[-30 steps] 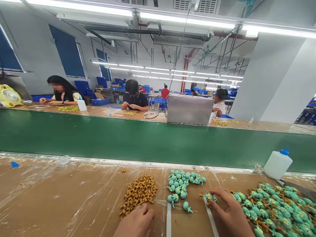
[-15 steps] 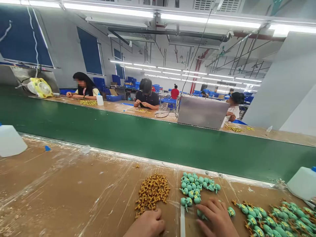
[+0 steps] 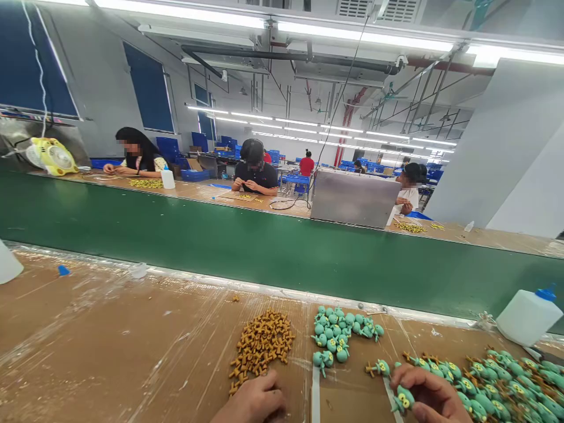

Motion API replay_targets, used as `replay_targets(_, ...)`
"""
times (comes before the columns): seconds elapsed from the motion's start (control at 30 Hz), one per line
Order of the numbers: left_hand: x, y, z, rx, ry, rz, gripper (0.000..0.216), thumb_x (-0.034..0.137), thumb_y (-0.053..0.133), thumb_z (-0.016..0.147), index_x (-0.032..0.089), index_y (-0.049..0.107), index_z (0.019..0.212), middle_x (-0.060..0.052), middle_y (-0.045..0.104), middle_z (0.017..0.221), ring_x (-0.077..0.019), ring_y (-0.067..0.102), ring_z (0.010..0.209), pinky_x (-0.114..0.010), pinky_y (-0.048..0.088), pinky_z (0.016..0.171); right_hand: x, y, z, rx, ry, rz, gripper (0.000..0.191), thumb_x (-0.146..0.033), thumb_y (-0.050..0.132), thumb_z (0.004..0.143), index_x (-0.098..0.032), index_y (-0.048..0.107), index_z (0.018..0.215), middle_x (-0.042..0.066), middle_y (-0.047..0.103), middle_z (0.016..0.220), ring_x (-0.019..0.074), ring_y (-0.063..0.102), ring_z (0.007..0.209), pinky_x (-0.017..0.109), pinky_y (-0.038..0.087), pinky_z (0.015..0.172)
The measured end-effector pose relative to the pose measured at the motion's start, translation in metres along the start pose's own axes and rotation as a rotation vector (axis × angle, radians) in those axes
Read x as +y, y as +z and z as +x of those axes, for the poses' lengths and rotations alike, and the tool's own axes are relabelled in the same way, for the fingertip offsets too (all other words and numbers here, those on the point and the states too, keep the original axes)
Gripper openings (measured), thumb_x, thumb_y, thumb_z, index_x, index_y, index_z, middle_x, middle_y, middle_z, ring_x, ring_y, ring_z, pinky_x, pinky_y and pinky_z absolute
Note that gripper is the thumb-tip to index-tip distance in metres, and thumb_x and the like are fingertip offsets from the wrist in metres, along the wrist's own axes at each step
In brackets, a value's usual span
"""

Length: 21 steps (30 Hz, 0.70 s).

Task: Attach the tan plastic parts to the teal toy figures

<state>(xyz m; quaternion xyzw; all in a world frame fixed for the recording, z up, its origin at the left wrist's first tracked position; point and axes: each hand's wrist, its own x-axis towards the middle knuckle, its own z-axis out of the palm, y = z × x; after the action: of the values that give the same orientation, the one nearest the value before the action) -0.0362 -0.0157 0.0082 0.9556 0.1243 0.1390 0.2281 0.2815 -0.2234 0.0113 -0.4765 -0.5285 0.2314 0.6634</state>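
Now the right hand (image 3: pixel 429 396) has lifted a green figure (image 3: pixel 403 399) in its fingers; left fingers unclear.

One head-worn camera looks forward and slightly down across the worktop (image 3: pixel 110 352), close over its near edge, past the green conveyor belt (image 3: pixel 264 252) into the hall beyond.

Bright, even light from fluorescent tubes (image 3: pixel 361 35) overhead; tubes overexposed to white. Shadows faint and soft. Glare streaks on plastic film covering table (image 3: pixel 110 341). Wide-angle distortion: belt (image 3: pixel 264 247) and ceiling lines bow toward edges. Centre sharp; far hall hazy, hands at bottom edge slightly soft. Faces blurred.
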Motion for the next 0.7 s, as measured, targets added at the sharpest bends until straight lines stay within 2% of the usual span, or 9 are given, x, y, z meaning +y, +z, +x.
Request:
replay_targets(0.1, 0.011, -0.007, 0.006, 0.050, -0.094, -0.253, 0.022, 0.010, 0.058, 0.076, 0.019, 0.076, 0.085, -0.005, 0.065, 0.088, -0.0159, 0.062, 0.077, -0.022, 0.045, 0.069, -0.019, 0.016, 0.004, -0.139, 0.010, -0.028, 0.028, -0.054, 0.082, 0.084, -0.027, 0.078, 0.092, 0.008, 0.074, 0.090, 0.0220, 0.071, 0.082, 0.026, 0.060, 0.070)
replay_targets(0.2, 0.025, -0.009, 0.012, 0.105, -0.222, -0.589, 0.018, 0.016, 0.062, 0.073, 0.021, 0.079, 0.078, -0.006, 0.064, 0.102, -0.0147, 0.061, 0.079, -0.022, 0.046, 0.068, -0.036, 0.031, 0.003, -0.273, 0.043, -0.129, 0.028, -0.055, 0.080, 0.087, -0.027, 0.078, 0.091, 0.005, 0.072, 0.083, 0.0182, 0.068, 0.075, 0.023, 0.055, 0.070)
replay_targets(0.27, 0.034, -0.006, 0.018, 0.135, -0.258, -0.762, 0.015, 0.020, 0.066, 0.071, 0.022, 0.081, 0.076, -0.008, 0.064, 0.110, -0.0162, 0.061, 0.082, -0.025, 0.047, 0.070, -0.041, 0.036, 0.001, -0.350, 0.062, -0.205, 0.030, -0.057, 0.078, 0.088, -0.027, 0.078, 0.091, 0.005, 0.071, 0.082, 0.0182, 0.067, 0.075, 0.024, 0.054, 0.072)
replay_targets(0.33, 0.043, 0.001, 0.024, 0.139, -0.265, -0.890, 0.013, 0.025, 0.070, 0.071, 0.023, 0.082, 0.075, -0.009, 0.066, 0.104, -0.0192, 0.062, 0.086, -0.028, 0.050, 0.074, -0.037, 0.040, -0.002, -0.406, 0.065, -0.242, 0.032, -0.057, 0.077, 0.090, -0.025, 0.078, 0.091, 0.006, 0.071, 0.082, 0.0184, 0.067, 0.075, 0.024, 0.053, 0.073)
replay_targets(0.4, 0.048, 0.011, 0.030, 0.142, -0.268, -1.004, 0.012, 0.032, 0.075, 0.070, 0.022, 0.082, 0.071, -0.009, 0.067, 0.091, -0.0211, 0.062, 0.085, -0.029, 0.051, 0.075, -0.024, 0.040, -0.006, -0.423, -0.030, -0.216, 0.034, -0.056, 0.075, 0.091, -0.023, 0.078, 0.090, 0.006, 0.071, 0.079, 0.0164, 0.066, 0.069, 0.021, 0.053, 0.068)
replay_targets(0.5, 0.052, 0.028, 0.035, 0.153, -0.327, -1.203, 0.018, 0.035, 0.083, 0.063, 0.018, 0.078, 0.067, -0.006, 0.067, 0.081, -0.0181, 0.060, 0.072, -0.028, 0.049, 0.067, 0.000, 0.039, -0.010, -0.426, -0.185, -0.167, 0.043, -0.062, 0.070, 0.092, -0.021, 0.076, 0.085, 0.005, 0.069, 0.071, 0.0142, 0.065, 0.064, 0.018, 0.050, 0.063)
replay_targets(0.6, 0.055, 0.037, 0.033, 0.189, -0.484, -1.310, 0.019, 0.024, 0.085, 0.057, 0.016, 0.076, 0.073, -0.003, 0.070, 0.079, -0.0153, 0.059, 0.069, -0.025, 0.044, 0.066, 0.013, 0.036, -0.013, -0.500, -0.067, -0.192, 0.055, -0.074, 0.067, 0.087, -0.021, 0.079, 0.084, 0.006, 0.071, 0.074, 0.0169, 0.068, 0.070, 0.020, 0.050, 0.067)
replay_targets(0.7, 0.058, 0.037, 0.028, 0.234, -0.538, -1.309, 0.016, 0.019, 0.083, 0.056, 0.015, 0.075, 0.069, -0.003, 0.072, 0.078, -0.0157, 0.061, 0.073, -0.025, 0.044, 0.069, 0.011, 0.035, -0.014, -0.520, 0.001, -0.192, 0.056, -0.076, 0.067, 0.085, -0.022, 0.079, 0.086, 0.007, 0.072, 0.078, 0.0182, 0.069, 0.073, 0.022, 0.050, 0.070)
